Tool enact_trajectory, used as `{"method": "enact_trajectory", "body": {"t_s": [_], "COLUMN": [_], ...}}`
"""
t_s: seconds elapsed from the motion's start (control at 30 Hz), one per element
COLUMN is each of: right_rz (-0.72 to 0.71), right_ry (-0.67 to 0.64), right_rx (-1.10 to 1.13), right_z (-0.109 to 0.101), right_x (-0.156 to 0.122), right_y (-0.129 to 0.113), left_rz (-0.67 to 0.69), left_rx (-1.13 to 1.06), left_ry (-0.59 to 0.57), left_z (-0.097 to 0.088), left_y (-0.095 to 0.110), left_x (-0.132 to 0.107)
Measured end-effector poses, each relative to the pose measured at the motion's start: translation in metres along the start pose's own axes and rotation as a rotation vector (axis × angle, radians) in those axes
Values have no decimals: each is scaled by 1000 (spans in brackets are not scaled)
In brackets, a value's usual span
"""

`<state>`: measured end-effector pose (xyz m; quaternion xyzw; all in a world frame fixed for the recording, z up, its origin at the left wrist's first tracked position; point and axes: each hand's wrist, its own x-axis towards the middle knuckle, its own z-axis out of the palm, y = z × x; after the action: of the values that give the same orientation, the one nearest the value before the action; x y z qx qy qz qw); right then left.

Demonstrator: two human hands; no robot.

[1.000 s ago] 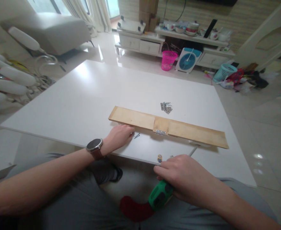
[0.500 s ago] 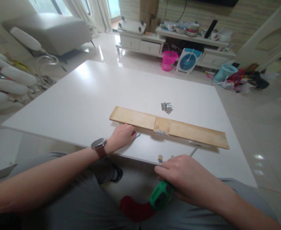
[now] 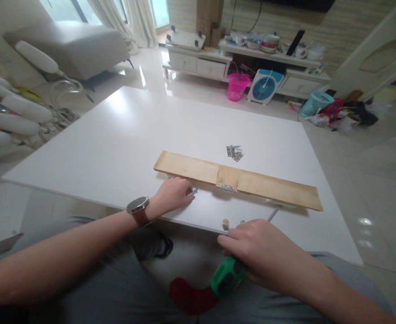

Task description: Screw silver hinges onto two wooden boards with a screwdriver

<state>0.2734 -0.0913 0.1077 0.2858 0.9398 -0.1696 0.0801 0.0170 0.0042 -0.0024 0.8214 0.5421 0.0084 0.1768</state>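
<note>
Green tool [image 3: 227, 274] in my right hand [image 3: 260, 245], small screws [image 3: 194, 192] at the fingertips of my left hand [image 3: 175, 191]

From the head camera I look forward and down over a white desk [image 3: 133, 130]. My right grip is closed around the green tool just past the near edge, knuckles up; a dark red part [image 3: 193, 294] curves away from its lower end, above my lap. A thin grey shaft [image 3: 272, 214] shows beyond that hand, slanting towards the wooden board [image 3: 191, 168].

My left hand rests low over the desk, just in front of the board's left half. Its thumb and forefinger are a little apart with the screws between them; I cannot tell whether that grip is clamped on them.

The board lies crosswise on the desk, lifted slightly, with pale pieces visible under it. Near its middle is a short wooden section [image 3: 227, 175], and a metal hinge [image 3: 227, 187] sits along the near edge of that. Beyond the board I see a loose pile of hinges and screws [image 3: 234, 153]. A small yellow-and-blue cartoon figure [image 3: 225, 224] is by the desk's near edge, just beside my right hand. I also see a wristwatch [image 3: 137, 204] with a brown strap on my left wrist.
</note>
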Motion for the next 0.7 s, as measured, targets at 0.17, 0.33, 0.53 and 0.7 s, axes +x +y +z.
{"method": "enact_trajectory", "body": {"t_s": [0.17,0.33,0.53,0.7], "right_rz": [-3,0,14,27], "right_ry": [3,-2,-39,-58], "right_rx": [-2,9,8,22], "right_z": [0,-1,-3,-2], "right_x": [0,0,0,0], "right_y": [0,0,-1,0], "left_rz": [-53,-41,-40,-37], "left_rx": [-19,-7,-7,3], "left_ry": [-5,-4,3,8], "left_z": [0,-2,0,-1], "left_y": [3,5,3,3], "left_x": [1,1,1,1]}}
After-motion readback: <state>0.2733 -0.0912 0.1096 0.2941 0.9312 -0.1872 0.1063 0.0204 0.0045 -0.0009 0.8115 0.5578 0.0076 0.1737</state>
